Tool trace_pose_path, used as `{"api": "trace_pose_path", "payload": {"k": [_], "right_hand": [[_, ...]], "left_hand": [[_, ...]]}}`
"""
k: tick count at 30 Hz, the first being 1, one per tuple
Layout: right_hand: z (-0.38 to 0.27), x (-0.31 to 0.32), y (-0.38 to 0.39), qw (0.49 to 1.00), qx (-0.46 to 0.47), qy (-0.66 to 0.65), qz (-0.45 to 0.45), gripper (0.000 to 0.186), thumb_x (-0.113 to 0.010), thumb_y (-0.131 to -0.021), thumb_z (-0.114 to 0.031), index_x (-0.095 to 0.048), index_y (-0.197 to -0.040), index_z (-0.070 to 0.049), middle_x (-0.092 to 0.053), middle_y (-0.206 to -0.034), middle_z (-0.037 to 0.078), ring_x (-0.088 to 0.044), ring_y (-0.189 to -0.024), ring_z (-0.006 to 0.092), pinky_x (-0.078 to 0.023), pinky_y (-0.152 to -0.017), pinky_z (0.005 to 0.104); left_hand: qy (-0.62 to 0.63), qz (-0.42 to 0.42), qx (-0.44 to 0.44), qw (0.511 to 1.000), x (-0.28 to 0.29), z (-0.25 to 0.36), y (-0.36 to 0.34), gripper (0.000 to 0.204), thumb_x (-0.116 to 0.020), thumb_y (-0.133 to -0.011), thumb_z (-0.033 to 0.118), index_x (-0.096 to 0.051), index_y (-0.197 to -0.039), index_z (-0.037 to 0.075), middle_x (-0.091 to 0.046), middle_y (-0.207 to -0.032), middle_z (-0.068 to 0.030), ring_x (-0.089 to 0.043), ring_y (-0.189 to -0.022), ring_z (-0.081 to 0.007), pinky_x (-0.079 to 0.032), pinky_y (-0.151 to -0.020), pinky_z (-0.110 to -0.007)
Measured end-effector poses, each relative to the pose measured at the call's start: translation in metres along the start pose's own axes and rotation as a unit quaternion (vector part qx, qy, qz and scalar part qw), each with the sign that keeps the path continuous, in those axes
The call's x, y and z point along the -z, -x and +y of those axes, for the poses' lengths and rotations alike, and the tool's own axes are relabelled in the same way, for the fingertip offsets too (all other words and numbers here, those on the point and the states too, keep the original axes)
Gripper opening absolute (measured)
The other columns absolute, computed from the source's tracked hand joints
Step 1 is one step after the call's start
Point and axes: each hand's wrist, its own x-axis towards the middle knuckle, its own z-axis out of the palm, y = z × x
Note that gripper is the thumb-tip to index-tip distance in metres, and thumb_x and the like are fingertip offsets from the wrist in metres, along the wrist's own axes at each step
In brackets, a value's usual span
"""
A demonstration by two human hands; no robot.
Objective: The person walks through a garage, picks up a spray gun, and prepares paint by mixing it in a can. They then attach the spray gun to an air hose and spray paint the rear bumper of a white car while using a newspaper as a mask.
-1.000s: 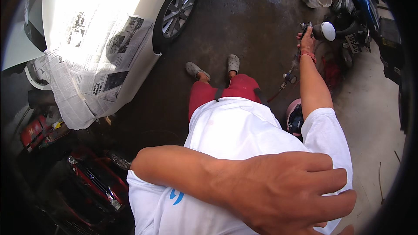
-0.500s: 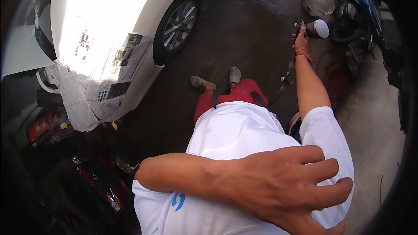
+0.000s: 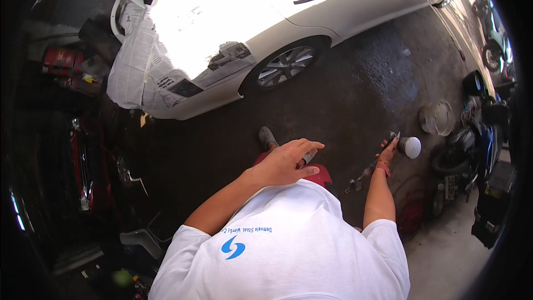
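My right hand [image 3: 387,154] is stretched out to the right, its fingers closed round a paint spray gun [image 3: 395,135]. The gun's cup [image 3: 411,147], with a white round end, points away to the right. Below that hand an air hose with a small fitting [image 3: 355,182] hangs toward the floor. In front of my chest my left hand [image 3: 287,162] holds nothing, its fingers stretched out and the thumb apart. A white car [image 3: 219,103] stands ahead, with newspaper sheets [image 3: 133,66] covering its left end.
Motorcycles [image 3: 463,153] line the right side, near a pale bucket [image 3: 436,118]. The car's wheel [image 3: 286,66] is ahead of my feet. On the left lie a red case [image 3: 62,61] and a red car part [image 3: 89,161]. A red hose [image 3: 412,205] lies to my right.
My left hand has moved from across my chest out forward, its curled fingers now straightened. My view has turned right, showing more of the car. The spray gun stays in my right hand.
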Motion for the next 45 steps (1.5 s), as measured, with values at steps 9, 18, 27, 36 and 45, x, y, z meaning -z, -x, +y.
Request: {"api": "trace_pose_path", "payload": {"k": [9, 18, 27, 36, 45], "right_hand": [[0.037, -0.049, 0.072, 0.992, -0.025, 0.126, 0.007, 0.081, -0.04, -0.102, -0.077, -0.065, -0.131, -0.006, -0.067, -0.084, 0.004, -0.061, -0.067, 0.0188, -0.042, -0.045, 0.0326], [0.005, -0.121, 0.182, 0.975, 0.005, 0.207, -0.081, 0.091, -0.041, -0.097, -0.085, -0.065, -0.134, -0.006, -0.066, -0.086, 0.006, -0.063, -0.066, 0.0189, -0.051, -0.043, 0.0348], [0.05, -0.26, 0.337, 0.882, 0.324, 0.281, -0.196, 0.08, -0.047, -0.102, -0.073, -0.057, -0.153, -0.012, -0.072, -0.11, 0.016, -0.07, -0.089, 0.0308, -0.057, -0.07, 0.0425], [0.079, -0.459, 0.602, 0.688, 0.316, 0.411, -0.509, 0.072, -0.05, -0.106, -0.062, -0.064, -0.138, 0.001, -0.073, -0.114, 0.03, -0.071, -0.104, 0.0465, -0.054, -0.09, 0.0509], [0.098, -0.677, 0.814, 0.443, 0.445, 0.388, -0.675, 0.055, -0.056, -0.105, -0.048, -0.069, -0.126, 0.002, -0.074, -0.114, 0.029, -0.07, -0.107, 0.0473, -0.056, -0.095, 0.0538]], "left_hand": [[0.153, 0.179, 0.605, 0.76, -0.135, -0.355, 0.295, 0.067, -0.072, -0.1, 0.048, -0.057, -0.148, 0.005, -0.07, -0.139, -0.0186, -0.067, -0.129, -0.033, -0.051, -0.111, -0.043], [0.286, 0.253, 0.578, 0.721, -0.269, -0.414, 0.376, 0.052, -0.061, -0.104, 0.04, -0.067, -0.137, 0.0, -0.066, -0.142, -0.025, -0.065, -0.131, -0.0379, -0.051, -0.109, -0.047], [0.482, 0.43, 0.501, 0.576, -0.232, -0.547, 0.53, 0.049, -0.061, -0.109, 0.032, -0.055, -0.151, 0.006, -0.066, -0.139, -0.015, -0.064, -0.123, -0.028, -0.052, -0.107, -0.044], [0.542, 0.532, 0.451, 0.469, -0.127, -0.61, 0.695, 0.051, -0.062, -0.109, 0.037, -0.048, -0.151, 0.011, -0.06, -0.138, -0.0055, -0.064, -0.11, -0.0184, -0.054, -0.096, -0.04], [0.534, 0.5, 0.465, 0.499, -0.026, -0.686, 0.705, 0.051, -0.061, -0.11, 0.035, -0.046, -0.152, 0.012, -0.061, -0.132, -0.003, -0.063, -0.103, -0.0162, -0.053, -0.091, -0.036]]}}
